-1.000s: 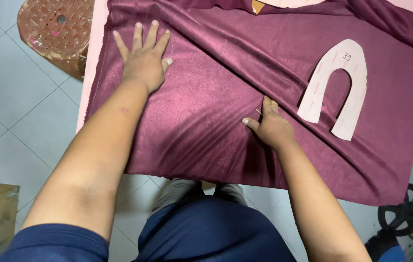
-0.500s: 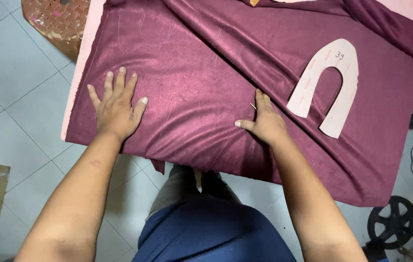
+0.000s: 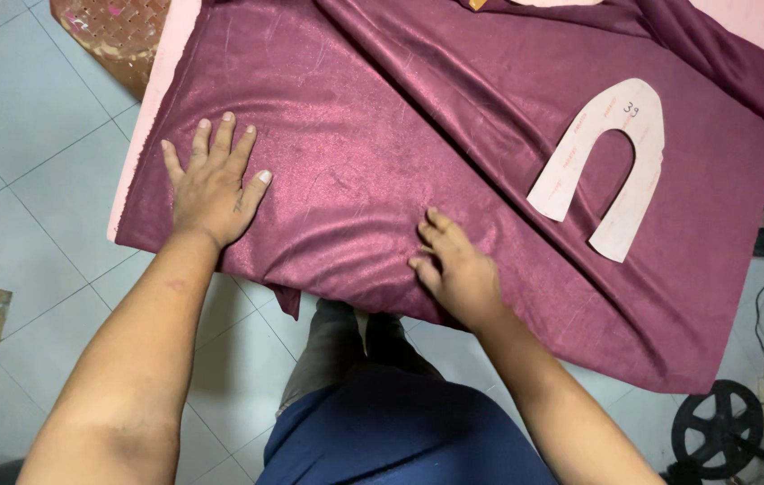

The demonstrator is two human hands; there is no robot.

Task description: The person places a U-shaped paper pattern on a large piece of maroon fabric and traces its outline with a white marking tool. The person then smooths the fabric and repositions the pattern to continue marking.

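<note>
Figure: smoothing the cloth. My left hand lies flat and open, fingers spread, on the cloth's near left corner; it has slid toward me from farther up the table within the last second. My right hand, open with fingers loosely bent, presses the cloth's near edge, about where it was. Between my hands the cloth now looks flatter. A horseshoe-shaped pattern rests beyond my right hand.

Woven basket cut off; table mostly hidden
</note>
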